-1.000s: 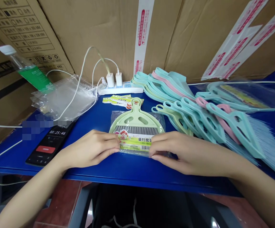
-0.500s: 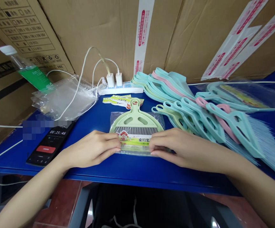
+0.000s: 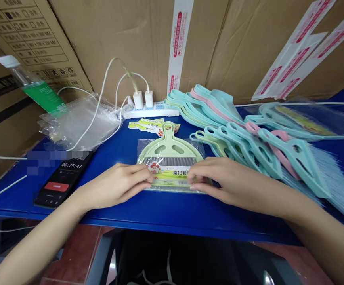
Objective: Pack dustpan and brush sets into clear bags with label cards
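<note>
A pale green hand brush and dustpan set (image 3: 169, 149) lies flat on the blue table, its lower part inside a clear plastic bag (image 3: 166, 188). The handle points away from me and sticks out past the bag. Over the grey bristles sits a printed card (image 3: 174, 174) with a mushroom picture. My left hand (image 3: 130, 181) pinches the bag's lower left side, fingers closed. On the lower right side my right hand (image 3: 212, 178) has its fingers curled and closed on the bag, covering part of the card.
To the right lie several brushes (image 3: 258, 154), with stacked dustpans (image 3: 201, 105) behind them and a bagged set (image 3: 302, 118) farther right. Leftward are a phone (image 3: 62, 178), clear bags (image 3: 83, 118) and a bottle (image 3: 43, 95). Cards (image 3: 145, 124) lie before a power strip (image 3: 157, 112).
My right fingers have shifted slightly on the bag's edge, with thumb and fingers a little more apart. The bagged set has barely moved.
</note>
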Action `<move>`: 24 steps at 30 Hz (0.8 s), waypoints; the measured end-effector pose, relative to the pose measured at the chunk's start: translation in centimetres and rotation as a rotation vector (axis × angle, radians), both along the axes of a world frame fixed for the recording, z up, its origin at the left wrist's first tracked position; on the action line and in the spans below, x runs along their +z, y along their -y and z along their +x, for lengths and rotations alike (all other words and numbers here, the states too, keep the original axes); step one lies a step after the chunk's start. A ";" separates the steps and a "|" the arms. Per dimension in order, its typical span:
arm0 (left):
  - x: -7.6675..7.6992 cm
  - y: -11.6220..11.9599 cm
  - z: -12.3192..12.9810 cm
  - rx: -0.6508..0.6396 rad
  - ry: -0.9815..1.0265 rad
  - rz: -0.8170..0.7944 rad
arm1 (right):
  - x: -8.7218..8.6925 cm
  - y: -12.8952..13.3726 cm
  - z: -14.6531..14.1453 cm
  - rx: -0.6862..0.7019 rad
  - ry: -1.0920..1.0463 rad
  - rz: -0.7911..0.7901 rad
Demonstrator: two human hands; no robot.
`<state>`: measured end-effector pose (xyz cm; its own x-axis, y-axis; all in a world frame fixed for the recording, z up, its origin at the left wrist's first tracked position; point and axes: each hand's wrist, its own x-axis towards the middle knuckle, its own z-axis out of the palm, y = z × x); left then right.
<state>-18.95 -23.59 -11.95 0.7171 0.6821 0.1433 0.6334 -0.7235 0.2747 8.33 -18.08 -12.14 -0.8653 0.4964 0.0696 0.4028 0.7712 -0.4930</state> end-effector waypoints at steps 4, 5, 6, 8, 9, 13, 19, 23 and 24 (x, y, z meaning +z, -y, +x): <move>-0.1 -0.2 -0.2 0.001 0.016 0.053 | -0.2 0.0 0.1 -0.009 0.039 0.006; -0.2 -0.2 -0.2 0.011 0.014 0.063 | -0.2 -0.1 0.1 -0.012 0.043 0.004; -0.2 -0.3 -0.3 0.026 0.016 0.069 | -0.1 -0.1 0.0 -0.015 0.047 -0.001; -0.3 -0.3 -0.4 0.057 0.022 0.072 | 0.0 -0.1 0.0 -0.024 0.052 -0.014; -0.4 -0.3 -0.4 0.065 0.025 0.071 | 0.0 0.0 0.0 -0.031 0.057 -0.020; -0.5 -0.5 -0.3 0.064 0.031 0.076 | 0.2 0.1 -0.1 -0.068 0.083 -0.004; -0.7 -0.5 -0.3 0.093 0.047 0.087 | 0.1 0.2 -0.3 -0.086 0.120 0.024; -0.8 -0.5 -0.3 0.150 0.035 0.089 | 0.0 0.1 -0.4 -0.096 0.124 0.044; -0.9 -0.5 -0.3 0.156 0.032 0.097 | -0.1 0.2 -0.4 -0.102 0.126 0.053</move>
<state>-19.25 -23.11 -12.80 0.5976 0.7668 0.2345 0.7323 -0.6410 0.2299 7.90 -18.24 -12.22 -0.8139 0.5809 -0.0072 0.5364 0.7468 -0.3932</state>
